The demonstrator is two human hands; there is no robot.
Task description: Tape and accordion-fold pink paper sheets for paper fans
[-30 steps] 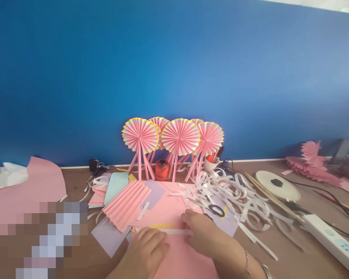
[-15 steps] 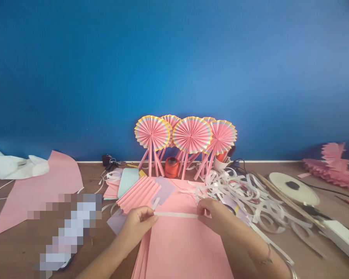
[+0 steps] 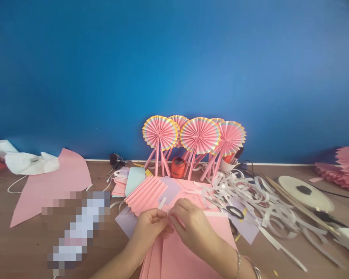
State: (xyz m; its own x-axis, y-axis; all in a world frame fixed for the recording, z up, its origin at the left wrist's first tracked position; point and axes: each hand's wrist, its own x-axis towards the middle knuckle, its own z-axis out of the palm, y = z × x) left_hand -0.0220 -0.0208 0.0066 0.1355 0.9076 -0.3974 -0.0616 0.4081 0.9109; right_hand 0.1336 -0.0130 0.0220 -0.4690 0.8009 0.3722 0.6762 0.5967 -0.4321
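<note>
My left hand is closed in a pinch at the top left corner of a pink paper sheet. A short end of white tape strip sticks up from behind its fingers. Close against it, my right hand has thumb and fingertips pinched together; what lies between them is hidden. Along the sheet's top edge a white band shows right of my hand. Pleated pink paper and a purple piece lie just beyond my hands. Black-handled scissors rest at the right, partly covered.
Several pink paper fans on stick legs stand by the blue wall, near a red tape roll. Curled white strips heap up at the right, beside a round pale disc. A large pink sheet lies left.
My right hand has moved left along the sheet's top edge to meet my left hand at the corner. The camera view has turned slightly left.
</note>
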